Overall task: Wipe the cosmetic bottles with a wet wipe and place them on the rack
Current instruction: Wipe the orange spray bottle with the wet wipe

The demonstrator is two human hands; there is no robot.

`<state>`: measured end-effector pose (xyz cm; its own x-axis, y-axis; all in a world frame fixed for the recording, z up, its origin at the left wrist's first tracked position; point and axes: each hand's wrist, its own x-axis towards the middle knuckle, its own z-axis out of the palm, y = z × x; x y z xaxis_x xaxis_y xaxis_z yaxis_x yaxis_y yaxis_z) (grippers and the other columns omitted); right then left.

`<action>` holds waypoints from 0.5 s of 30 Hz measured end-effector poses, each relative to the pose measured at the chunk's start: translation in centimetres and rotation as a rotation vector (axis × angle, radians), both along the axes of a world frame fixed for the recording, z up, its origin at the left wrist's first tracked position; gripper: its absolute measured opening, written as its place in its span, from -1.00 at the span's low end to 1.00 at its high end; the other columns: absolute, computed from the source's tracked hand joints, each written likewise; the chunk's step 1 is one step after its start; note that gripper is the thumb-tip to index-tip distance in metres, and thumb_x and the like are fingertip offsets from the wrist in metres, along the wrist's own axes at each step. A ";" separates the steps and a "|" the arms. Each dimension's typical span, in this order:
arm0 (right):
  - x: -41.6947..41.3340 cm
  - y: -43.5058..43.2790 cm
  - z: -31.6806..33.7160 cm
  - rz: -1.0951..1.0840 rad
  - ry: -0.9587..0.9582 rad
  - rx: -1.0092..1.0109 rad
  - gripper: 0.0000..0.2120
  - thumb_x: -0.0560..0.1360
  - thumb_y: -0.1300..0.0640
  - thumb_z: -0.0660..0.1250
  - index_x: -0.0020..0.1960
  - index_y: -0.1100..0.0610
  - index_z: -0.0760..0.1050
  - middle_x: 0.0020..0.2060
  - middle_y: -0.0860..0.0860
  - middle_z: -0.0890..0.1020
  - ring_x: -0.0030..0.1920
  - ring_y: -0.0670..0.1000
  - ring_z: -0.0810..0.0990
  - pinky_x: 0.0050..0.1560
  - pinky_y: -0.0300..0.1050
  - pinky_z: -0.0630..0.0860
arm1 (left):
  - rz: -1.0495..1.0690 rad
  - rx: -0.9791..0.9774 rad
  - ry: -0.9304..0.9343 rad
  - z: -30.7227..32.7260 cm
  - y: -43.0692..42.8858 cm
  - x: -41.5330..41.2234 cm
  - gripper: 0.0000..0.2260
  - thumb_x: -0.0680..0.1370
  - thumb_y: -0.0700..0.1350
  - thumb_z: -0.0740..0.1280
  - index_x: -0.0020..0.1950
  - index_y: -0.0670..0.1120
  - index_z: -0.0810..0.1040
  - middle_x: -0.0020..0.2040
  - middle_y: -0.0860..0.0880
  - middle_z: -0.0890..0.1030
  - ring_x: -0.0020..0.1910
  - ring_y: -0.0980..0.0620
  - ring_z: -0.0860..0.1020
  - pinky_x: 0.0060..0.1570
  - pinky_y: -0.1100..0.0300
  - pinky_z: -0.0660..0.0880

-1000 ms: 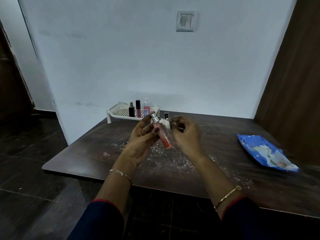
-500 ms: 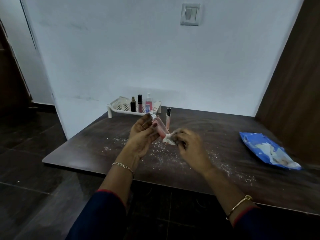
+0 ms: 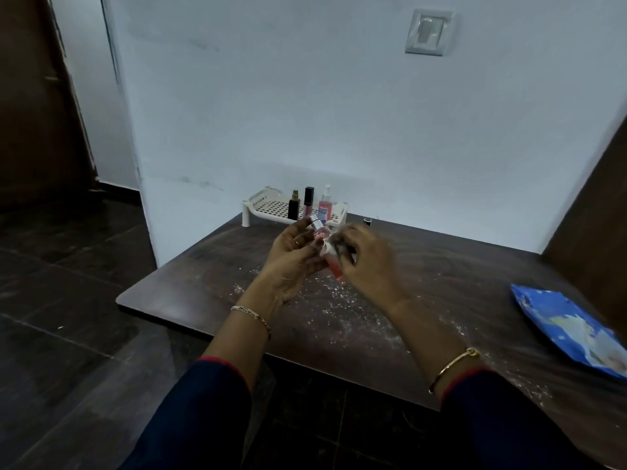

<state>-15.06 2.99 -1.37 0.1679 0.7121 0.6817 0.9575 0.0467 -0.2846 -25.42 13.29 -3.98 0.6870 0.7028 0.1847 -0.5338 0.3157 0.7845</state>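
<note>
Pink bottle (image 3: 325,247) is held tilted above the worktop (image 3: 441,283) middle, left hand (image 3: 291,262) clamped round it so the right hand (image 3: 364,262), pinching the wipe (image 3: 328,247), can rub its side.

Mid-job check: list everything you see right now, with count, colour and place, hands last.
table: 1, dark brown, against the white wall, dusted with white specks
rack: 1, white, perforated, back left of the table
bottles on rack: 3, a black one with a gold cap, a slim dark tube, a pink spray bottle, standing upright in a row
small dark cap: 1, black, visible behind the right hand; the body is hidden
wipes pack: 1, blue, right edge of the table
wall switch: 1, grey-white, upper wall
held bottle: 1, pink-red with a silver cap, tilted, above the table
wet wipe: 1, white, pressed on the held bottle
left hand: holds the bottle near its cap
right hand: grips the wipe, blurred
</note>
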 end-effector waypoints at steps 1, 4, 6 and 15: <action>0.1 0.3 -0.1 0.001 -0.034 -0.010 -0.82 0.46 0.29 0.34 0.06 0.18 0.57 0.01 0.03 0.61 -0.08 -0.13 0.50 0.04 -0.19 0.55 | 0.008 -0.017 -0.005 -0.1 0.4 0.0 -0.57 0.49 -0.40 0.29 0.34 -0.17 0.39 0.04 -0.11 0.61 -0.05 -0.04 0.62 -0.21 0.07 0.62; 0.6 0.3 -0.8 0.003 -0.127 -0.030 -0.82 0.44 0.29 0.37 0.04 0.19 0.58 0.00 0.04 0.62 -0.10 -0.06 0.57 -0.02 -0.22 0.55 | 0.023 -0.049 -0.020 -0.4 1.6 0.3 -0.55 0.49 -0.40 0.29 0.37 -0.24 0.35 0.08 -0.15 0.60 -0.03 -0.09 0.61 -0.20 0.04 0.62; 1.0 -0.1 -1.3 0.011 -0.129 -0.040 -0.85 0.42 0.28 0.38 -0.01 0.18 0.59 -0.04 0.03 0.62 -0.16 -0.08 0.56 -0.10 -0.25 0.55 | 0.022 -0.056 -0.023 -0.5 2.0 0.6 -0.57 0.49 -0.41 0.28 0.35 -0.25 0.36 0.06 -0.15 0.61 -0.03 -0.08 0.63 -0.20 0.04 0.62; 3.2 1.3 -0.7 0.018 0.061 -0.070 -0.83 0.44 0.27 0.39 0.03 0.18 0.59 0.00 0.06 0.64 -0.12 -0.11 0.53 0.06 -0.18 0.56 | -0.053 0.007 0.035 -1.3 1.8 2.1 -0.67 0.48 -0.36 0.29 0.24 -0.22 0.47 0.07 -0.14 0.63 -0.02 -0.07 0.64 -0.12 0.03 0.62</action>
